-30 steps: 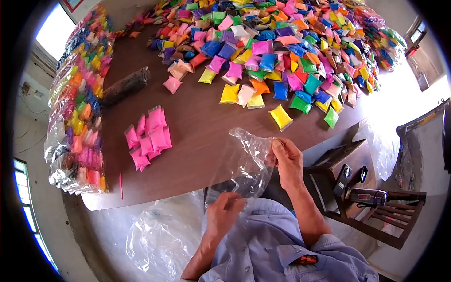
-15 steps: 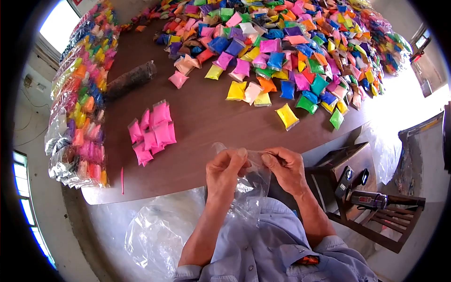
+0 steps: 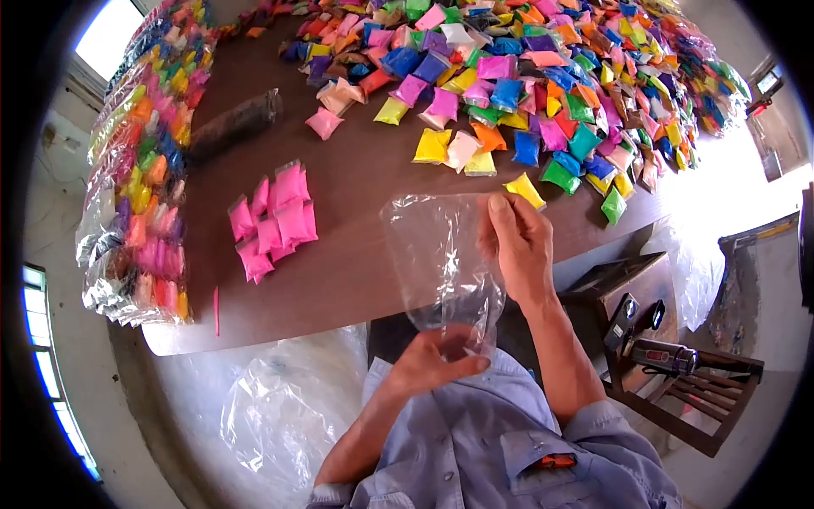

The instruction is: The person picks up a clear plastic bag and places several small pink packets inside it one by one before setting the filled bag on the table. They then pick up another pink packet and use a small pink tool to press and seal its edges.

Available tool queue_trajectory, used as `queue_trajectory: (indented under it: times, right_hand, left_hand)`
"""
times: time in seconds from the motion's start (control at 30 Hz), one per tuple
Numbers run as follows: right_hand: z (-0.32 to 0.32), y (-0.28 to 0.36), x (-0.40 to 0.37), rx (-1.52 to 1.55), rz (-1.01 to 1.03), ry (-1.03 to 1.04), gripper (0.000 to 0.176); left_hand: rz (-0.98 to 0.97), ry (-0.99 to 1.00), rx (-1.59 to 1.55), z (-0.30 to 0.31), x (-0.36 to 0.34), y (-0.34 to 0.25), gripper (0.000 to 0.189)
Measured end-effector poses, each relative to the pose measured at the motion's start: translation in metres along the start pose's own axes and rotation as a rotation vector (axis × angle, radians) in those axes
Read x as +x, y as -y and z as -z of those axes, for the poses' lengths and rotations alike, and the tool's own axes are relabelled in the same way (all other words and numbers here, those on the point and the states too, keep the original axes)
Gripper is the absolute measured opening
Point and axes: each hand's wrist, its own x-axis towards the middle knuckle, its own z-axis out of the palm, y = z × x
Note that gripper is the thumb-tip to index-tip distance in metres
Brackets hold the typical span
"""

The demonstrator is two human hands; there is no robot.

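Observation:
A clear plastic bag [image 3: 428, 254] hangs upright in front of my body, spread flat, with nothing visible inside. My right hand [image 3: 519, 246] pinches its upper right corner between thumb and fingers. At the lower end, my left hand [image 3: 437, 360] is closed round the bag, its fingers showing dimly through the film and its thumb pointing right. On the table left of the bag lies a cluster of pink packets [image 3: 275, 222]. A yellow packet [image 3: 526, 192] lies just behind my right hand.
A big heap of coloured packets [image 3: 500, 68] covers the table's far side. Filled clear bags [image 3: 144, 187] are stacked along the left edge. A dark roll [image 3: 233, 123] and a thin pink strip [image 3: 216, 311] lie nearby. Right, a wooden chair [image 3: 704, 399] holds a flask [image 3: 666, 356].
Both hands were together at the bag's top edge. My left hand has moved down to its lower end, while my right hand has risen, and the bag is now stretched out between them.

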Motion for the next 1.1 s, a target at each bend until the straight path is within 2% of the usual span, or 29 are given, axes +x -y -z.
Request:
queue_trajectory:
  times: [0.07,0.13,0.2,0.27,0.33,0.4,0.47,0.53,0.63,0.73,0.87,0.93,1.0,1.03,1.07,1.1]
  right_hand:
    - [-0.007,0.004,0.007,-0.007,0.015,-0.007,0.027]
    - [-0.011,0.003,0.014,-0.142,0.08,-0.057,0.031]
    - [-0.01,0.003,0.022,-0.255,0.141,-0.054,0.033]
    - [-0.009,0.002,0.031,-0.362,0.205,-0.048,0.037]
    - [-0.011,0.003,0.041,-0.496,0.413,-0.066,0.041]
    - [-0.017,0.011,0.046,-0.521,0.432,-0.059,0.038]
    - [-0.026,0.02,0.054,-0.324,0.378,-0.028,0.035]
    - [-0.032,0.026,0.061,-0.31,0.356,-0.001,0.032]
    - [-0.044,0.038,0.074,-0.116,0.271,0.065,0.032]
    - [-0.061,0.044,0.095,-0.036,0.285,0.083,0.033]
    - [-0.083,0.027,0.134,-0.09,0.347,0.161,0.037]
    - [-0.088,0.016,0.143,-0.141,0.304,0.184,0.039]
    - [-0.09,-0.001,0.139,-0.178,0.168,0.198,0.044]
    - [-0.084,-0.009,0.138,-0.178,0.169,0.29,0.049]
    - [-0.079,-0.02,0.132,-0.178,0.166,0.296,0.049]
    - [-0.073,-0.033,0.124,-0.213,0.072,0.291,0.05]
  left_hand:
    - [0.035,-0.001,-0.044,-0.01,-0.007,0.008,0.036]
    - [0.068,0.002,-0.088,-0.012,-0.01,0.005,0.032]
    - [0.117,0.075,0.035,-0.006,-0.015,-0.003,0.032]
    - [0.115,0.049,0.103,-0.002,-0.019,-0.002,0.032]
    - [0.114,0.022,0.177,0.003,-0.021,-0.006,0.032]
    - [0.018,-0.005,0.295,0.006,-0.024,-0.015,0.037]
    - [-0.029,-0.051,0.345,0.005,-0.028,-0.026,0.038]
    - [-0.076,-0.099,0.397,0.004,-0.03,-0.036,0.04]
    - [-0.152,-0.188,0.506,0.004,-0.027,-0.044,0.042]
    - [-0.251,-0.299,0.569,0.006,-0.016,-0.046,0.046]
    - [-0.378,-0.43,0.611,0.014,0.006,-0.055,0.047]
    - [-0.407,-0.496,0.646,0.022,0.018,-0.06,0.047]
    - [-0.373,-0.55,0.595,0.036,0.033,-0.062,0.048]
    - [-0.292,-0.53,0.537,0.041,0.037,-0.069,0.053]
    - [-0.29,-0.536,0.534,0.044,0.039,-0.074,0.053]
    - [-0.273,-0.526,0.499,0.046,0.041,-0.077,0.055]
